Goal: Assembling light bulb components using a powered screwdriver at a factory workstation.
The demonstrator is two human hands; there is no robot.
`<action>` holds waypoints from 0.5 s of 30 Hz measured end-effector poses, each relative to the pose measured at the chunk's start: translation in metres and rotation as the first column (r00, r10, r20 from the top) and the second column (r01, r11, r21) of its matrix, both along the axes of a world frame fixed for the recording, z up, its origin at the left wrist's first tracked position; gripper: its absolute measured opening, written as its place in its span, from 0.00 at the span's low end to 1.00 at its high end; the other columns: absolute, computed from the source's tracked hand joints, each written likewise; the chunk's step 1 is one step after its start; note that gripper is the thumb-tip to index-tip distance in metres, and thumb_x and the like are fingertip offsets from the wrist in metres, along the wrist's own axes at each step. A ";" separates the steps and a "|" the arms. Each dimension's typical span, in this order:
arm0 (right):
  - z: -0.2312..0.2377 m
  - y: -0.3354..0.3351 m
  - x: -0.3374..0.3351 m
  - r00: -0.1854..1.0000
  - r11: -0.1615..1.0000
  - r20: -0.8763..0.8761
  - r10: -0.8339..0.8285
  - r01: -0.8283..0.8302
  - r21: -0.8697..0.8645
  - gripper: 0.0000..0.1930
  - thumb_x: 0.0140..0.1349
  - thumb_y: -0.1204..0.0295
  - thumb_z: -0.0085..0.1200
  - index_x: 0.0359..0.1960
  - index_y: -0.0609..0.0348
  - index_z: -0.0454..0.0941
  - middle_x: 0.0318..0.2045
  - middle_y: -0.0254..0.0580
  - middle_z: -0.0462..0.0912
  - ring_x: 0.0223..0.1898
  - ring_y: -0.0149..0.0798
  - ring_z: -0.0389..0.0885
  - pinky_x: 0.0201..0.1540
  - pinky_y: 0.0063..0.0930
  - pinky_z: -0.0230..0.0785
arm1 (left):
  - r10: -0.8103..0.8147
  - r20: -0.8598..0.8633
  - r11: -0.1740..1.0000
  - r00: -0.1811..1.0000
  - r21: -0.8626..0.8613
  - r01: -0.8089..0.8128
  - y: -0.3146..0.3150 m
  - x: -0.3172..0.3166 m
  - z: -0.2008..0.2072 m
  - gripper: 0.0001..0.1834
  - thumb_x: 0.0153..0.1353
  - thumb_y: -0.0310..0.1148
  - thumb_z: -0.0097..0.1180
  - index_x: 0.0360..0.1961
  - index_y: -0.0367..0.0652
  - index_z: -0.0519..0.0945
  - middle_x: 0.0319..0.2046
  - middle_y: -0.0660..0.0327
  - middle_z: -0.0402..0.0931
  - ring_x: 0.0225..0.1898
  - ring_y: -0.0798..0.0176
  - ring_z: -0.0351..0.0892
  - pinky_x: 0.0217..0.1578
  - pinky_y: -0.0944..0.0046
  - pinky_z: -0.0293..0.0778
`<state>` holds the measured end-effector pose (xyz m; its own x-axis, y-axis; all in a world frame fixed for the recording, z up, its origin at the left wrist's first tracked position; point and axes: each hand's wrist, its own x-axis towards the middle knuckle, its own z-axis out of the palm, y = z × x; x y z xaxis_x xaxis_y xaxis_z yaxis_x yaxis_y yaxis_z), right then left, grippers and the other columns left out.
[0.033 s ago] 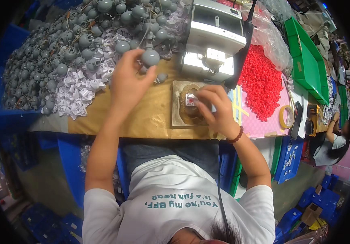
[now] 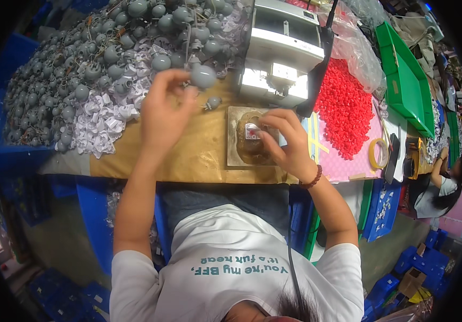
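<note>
My left hand is raised over the near side of the parts heap. Its fingers and thumb are closed at the neck of a glossy grey ball-shaped part, blurred a little by motion. My right hand hovers at the right side of a square metal fixture block, thumb and forefinger apart with nothing visible between them. In the block's hollow sits a small white plastic piece with a red bit in it, beside those fingertips. Another grey ball part lies on the brown paper between the hands.
Grey ball parts and white plastic pieces are heaped at left. Behind the block stands a white-and-silver machine. Rightward are red pieces, a tape roll and a green tray. A co-worker sits far right.
My left hand has shifted slightly down, and the grey ball part in it a little to the right. The thumb and forefinger of my right hand have spread slightly farther apart.
</note>
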<state>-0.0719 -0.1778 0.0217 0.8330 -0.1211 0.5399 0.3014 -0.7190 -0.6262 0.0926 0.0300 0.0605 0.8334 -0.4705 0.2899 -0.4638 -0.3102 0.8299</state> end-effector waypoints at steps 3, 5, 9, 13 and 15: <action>0.023 0.012 0.019 0.995 0.995 0.056 0.084 -0.087 0.040 0.15 0.55 0.77 0.66 0.45 0.61 0.79 0.44 0.47 0.79 0.45 0.50 0.78 0.46 0.37 0.73 | -0.072 -0.119 0.960 0.990 -0.278 0.036 0.013 -0.014 0.004 0.12 0.61 0.20 0.56 0.46 0.40 0.78 0.44 0.60 0.79 0.39 0.64 0.80 0.39 0.68 0.75; 0.029 0.023 0.028 0.992 0.992 0.029 0.119 -0.120 0.041 0.16 0.55 0.77 0.65 0.46 0.61 0.79 0.46 0.49 0.78 0.48 0.51 0.78 0.50 0.39 0.73 | -0.002 -0.016 0.981 1.000 -0.194 -0.002 0.005 -0.011 -0.008 0.13 0.60 0.19 0.54 0.47 0.39 0.78 0.43 0.58 0.79 0.39 0.63 0.80 0.39 0.68 0.76; 0.007 0.030 0.037 0.989 0.990 -0.080 0.127 -0.131 -0.046 0.18 0.56 0.76 0.64 0.49 0.61 0.78 0.49 0.50 0.76 0.52 0.53 0.76 0.52 0.41 0.72 | -0.085 0.228 0.995 0.970 0.069 0.071 0.006 -0.026 -0.039 0.17 0.60 0.21 0.54 0.50 0.41 0.76 0.51 0.52 0.74 0.51 0.54 0.76 0.49 0.61 0.73; 0.001 0.029 0.035 0.992 0.993 -0.045 0.114 -0.113 0.037 0.15 0.56 0.78 0.63 0.46 0.62 0.79 0.46 0.49 0.78 0.49 0.53 0.77 0.50 0.40 0.72 | -0.293 0.334 0.939 0.896 0.275 0.205 0.025 -0.074 -0.049 0.23 0.56 0.28 0.62 0.55 0.45 0.75 0.56 0.52 0.70 0.56 0.47 0.70 0.57 0.52 0.67; 0.004 0.025 0.036 0.996 0.992 -0.023 0.090 -0.087 0.086 0.12 0.57 0.78 0.62 0.44 0.62 0.80 0.44 0.48 0.80 0.47 0.52 0.78 0.49 0.38 0.73 | -0.351 0.255 0.897 0.901 0.366 0.246 0.034 -0.089 -0.058 0.25 0.55 0.28 0.65 0.55 0.46 0.76 0.56 0.52 0.71 0.56 0.47 0.71 0.57 0.50 0.67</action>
